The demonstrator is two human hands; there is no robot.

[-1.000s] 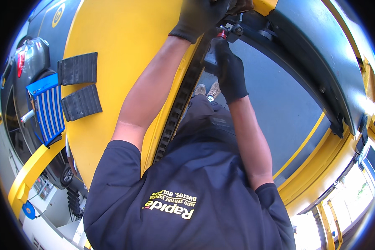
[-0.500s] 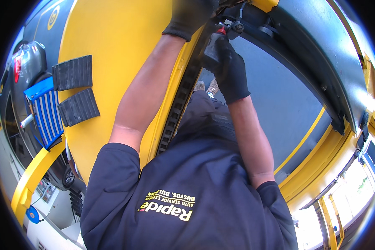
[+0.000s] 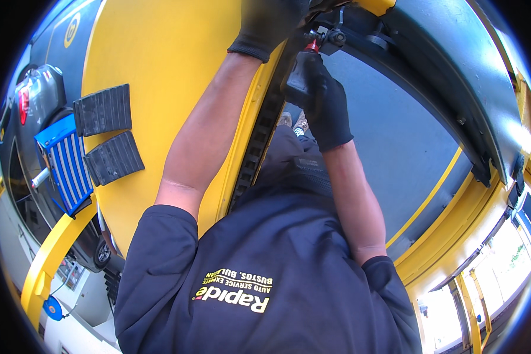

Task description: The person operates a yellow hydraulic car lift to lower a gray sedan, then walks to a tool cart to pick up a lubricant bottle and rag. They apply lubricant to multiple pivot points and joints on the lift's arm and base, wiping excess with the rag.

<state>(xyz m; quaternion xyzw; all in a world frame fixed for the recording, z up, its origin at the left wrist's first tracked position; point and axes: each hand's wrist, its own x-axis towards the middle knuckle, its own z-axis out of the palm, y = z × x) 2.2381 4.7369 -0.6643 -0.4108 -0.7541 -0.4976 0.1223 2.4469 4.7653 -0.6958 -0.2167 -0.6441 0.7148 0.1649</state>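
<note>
Black knitted gloves cover both hands, and both arms are raised to the underside of a vehicle at the top of the view. My right hand is closed around a cordless power tool with a dark grey body and a red part at its upper end. That end is right by a metal joint with a bolt or bushing; whether they touch I cannot tell. My left hand is up beside the dark parts at the top edge. Its fingers are blurred and hidden, so its grip does not show.
A yellow lift platform lies along my left, with two ribbed black rubber pads at its far left. Beyond are a blue slatted ramp and a dark car. A dark curved bodywork panel arches over the right side.
The power tool in my right hand has tilted and shifted slightly, and more of its red part shows. My left hand stays at nearly the same place.
</note>
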